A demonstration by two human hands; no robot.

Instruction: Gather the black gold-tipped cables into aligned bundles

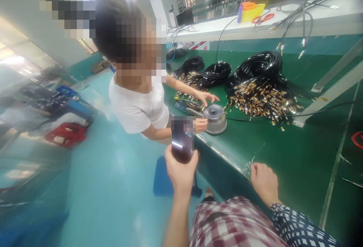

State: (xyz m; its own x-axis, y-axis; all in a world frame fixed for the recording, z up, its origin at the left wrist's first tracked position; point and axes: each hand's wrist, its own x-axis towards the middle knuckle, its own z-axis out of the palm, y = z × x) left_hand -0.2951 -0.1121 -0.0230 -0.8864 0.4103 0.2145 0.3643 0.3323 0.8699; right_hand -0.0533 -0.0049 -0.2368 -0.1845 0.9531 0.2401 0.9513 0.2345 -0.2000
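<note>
My left hand [181,169] is raised off the bench and closed around a dark phone [182,141], screen towards me. My right hand [263,180] rests in a loose fist on the near edge of the green bench [283,152]; nothing shows in it. Beyond the phone, a person in a white shirt [138,105] stands at the bench with both hands at a round grey metal device [215,117]. Bundles of black cables with gold connectors [261,92] lie behind that device.
More black cable coils [210,71] lie further back. A white shelf [283,20] holds a yellow container [251,11], red scissors and loose wires. Metal rails [331,88] cross the bench on the right. A blue stool [163,179] stands on the teal floor below.
</note>
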